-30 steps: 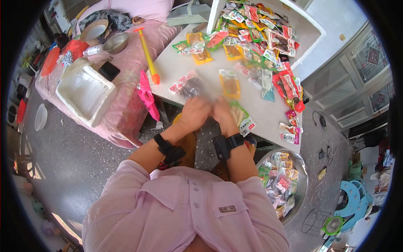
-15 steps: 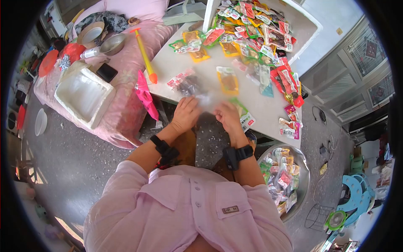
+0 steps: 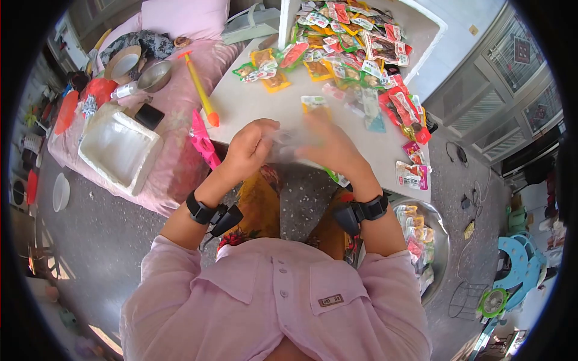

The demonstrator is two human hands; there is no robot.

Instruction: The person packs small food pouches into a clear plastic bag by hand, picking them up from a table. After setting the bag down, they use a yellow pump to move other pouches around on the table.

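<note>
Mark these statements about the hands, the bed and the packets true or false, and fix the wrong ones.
1. A black band is on each wrist, above the left hand and the right hand. True.
2. The metal basin beside the table is empty. False: the basin holds packets.
3. The right hand rests on the bed. False: the right hand is at the table's near edge.
4. A small white foam box sits on the bed. True.

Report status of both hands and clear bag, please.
Left hand closed on clear bag. Right hand beside bag, blurred, grip unclear. Yellow-edged packet on table, partly hidden by right hand.
</note>
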